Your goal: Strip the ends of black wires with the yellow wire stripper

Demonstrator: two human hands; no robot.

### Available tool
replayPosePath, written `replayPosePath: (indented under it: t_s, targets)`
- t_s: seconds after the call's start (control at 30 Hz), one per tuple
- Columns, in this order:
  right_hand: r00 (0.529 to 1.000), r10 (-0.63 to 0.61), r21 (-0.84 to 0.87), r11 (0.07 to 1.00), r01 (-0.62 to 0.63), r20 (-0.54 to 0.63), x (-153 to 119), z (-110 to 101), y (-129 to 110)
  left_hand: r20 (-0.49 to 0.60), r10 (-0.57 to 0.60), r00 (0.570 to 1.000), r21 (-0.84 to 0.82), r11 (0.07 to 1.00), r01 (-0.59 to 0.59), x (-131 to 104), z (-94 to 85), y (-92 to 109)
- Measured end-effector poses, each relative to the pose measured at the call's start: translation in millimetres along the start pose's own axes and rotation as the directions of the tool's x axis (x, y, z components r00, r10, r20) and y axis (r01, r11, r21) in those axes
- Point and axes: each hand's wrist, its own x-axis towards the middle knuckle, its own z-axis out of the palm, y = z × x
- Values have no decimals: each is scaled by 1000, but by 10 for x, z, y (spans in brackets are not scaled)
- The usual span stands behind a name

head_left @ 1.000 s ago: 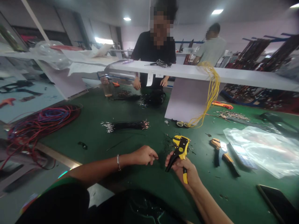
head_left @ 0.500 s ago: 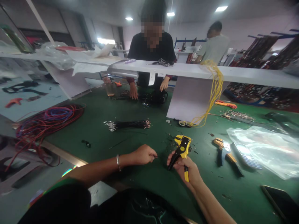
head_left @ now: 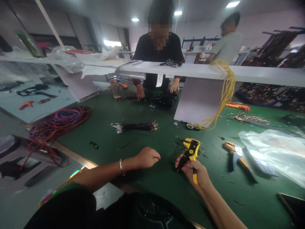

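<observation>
My right hand (head_left: 194,170) is wrapped round the handles of a yellow and black wire stripper (head_left: 192,149), its head pointing away from me. To the left of it, my left hand (head_left: 149,157) is closed, thumb and fingers pressed together just above the green table. Whatever may be between those fingers is too small or hidden to tell. Beyond my left hand lies a bundle of short black wires (head_left: 137,127) with bare, shiny ends. Dark clippings (head_left: 180,144) are scattered around the stripper's head.
Red and blue wire coils (head_left: 64,119) lie at left. Yellow wires (head_left: 225,95) hang off the white shelf (head_left: 200,71). On the right are orange-handled cutters (head_left: 235,156), a keypad phone (head_left: 260,160), clear plastic (head_left: 274,146) and a dark smartphone (head_left: 292,205). Across the table, a co-worker's hands (head_left: 140,92) handle black wires.
The view has turned slightly left, so the scene sits further right. My left hand is a little further from the wire stripper, which stays in my right hand.
</observation>
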Motion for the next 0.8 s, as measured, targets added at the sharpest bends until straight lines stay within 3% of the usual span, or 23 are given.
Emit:
replayPosePath:
  t_s: [0.4, 0.53, 0.67, 0.8]
  targets:
    - [1000, 22, 5, 1000, -22, 17, 4, -18, 5, -32, -12, 999, -23, 1000, 11, -64, 2, 0]
    - [1000, 11, 12, 1000, -11, 21, 7, -12, 6, 7, -28, 1000, -37, 999, 29, -39, -12, 0]
    - [1000, -17, 60, 998, 15, 24, 26, 10, -16, 66, -101, 993, -100, 989, 107, -2, -37, 53]
    - [999, -22, 75, 997, 20, 38, 43, 24, -53, 123, -212, 970, -288, 927, 239, 24, -45, 75]
